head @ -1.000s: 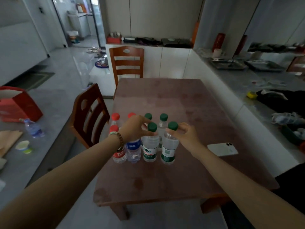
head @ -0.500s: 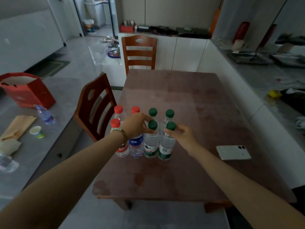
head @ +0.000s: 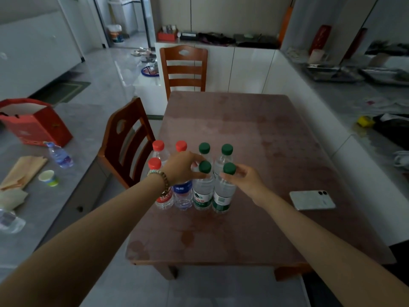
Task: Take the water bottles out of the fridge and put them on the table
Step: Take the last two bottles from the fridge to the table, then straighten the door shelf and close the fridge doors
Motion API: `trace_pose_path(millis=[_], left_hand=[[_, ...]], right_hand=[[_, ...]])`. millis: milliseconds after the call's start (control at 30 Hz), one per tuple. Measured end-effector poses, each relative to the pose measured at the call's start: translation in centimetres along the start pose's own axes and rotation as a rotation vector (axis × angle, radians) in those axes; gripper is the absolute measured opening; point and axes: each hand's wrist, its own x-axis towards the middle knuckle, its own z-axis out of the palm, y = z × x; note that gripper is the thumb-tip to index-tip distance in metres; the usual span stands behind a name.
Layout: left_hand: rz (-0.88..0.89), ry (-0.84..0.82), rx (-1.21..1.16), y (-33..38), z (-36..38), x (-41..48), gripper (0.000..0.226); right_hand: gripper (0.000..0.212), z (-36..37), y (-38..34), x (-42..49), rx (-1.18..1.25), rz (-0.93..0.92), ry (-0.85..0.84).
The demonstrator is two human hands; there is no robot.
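Standing clustered on reddish table (head: pixel 243 134): water bottles (head: pixel 201 196); phone (head: pixel 312 200) apart; tiled floor (head: pixel 221 291).

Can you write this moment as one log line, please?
bottles on table | left hand: grips blue-label bottle | right hand: grips front-right bottle

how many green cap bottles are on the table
4. The back-left bottle and back-right bottle stand behind the front-left bottle and front-right bottle, whose neck the right hand pinches. The left hand hides the cap of the blue-labelled bottle, so maybe one more.

bottles (head: pixel 200 191) on table (head: pixel 254 229), phone (head: pixel 312 200) right
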Motion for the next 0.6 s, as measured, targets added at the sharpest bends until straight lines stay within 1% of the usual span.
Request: trace_pose_path(millis=[200, 300, 500, 600], left_hand=[[0.02, 0.041, 0.001, 0.2, 0.0, -0.5, 0.053], [0.057, 0.112, -0.036, 0.5, -0.1, -1.4, 0.05], [0.119, 0.248, -0.043, 0.7, 0.1, -3.1, 0.045], [0.189, 0.298, -0.075, 1.6, 0.1, -3.8, 0.044]], right_hand=[[0.04, 0.3, -0.4, -0.3, -0.015, -0.011, 0.022], [0.044, 0.1, -0.7, -0.5, -0.026, -0.027, 0.014], [0.057, -1.1, -1.8, -2.9, -0.12, -0.038, 0.114], [0.06, -2.1, -1.5, -5.4, -0.148, -0.004, 0.178]])
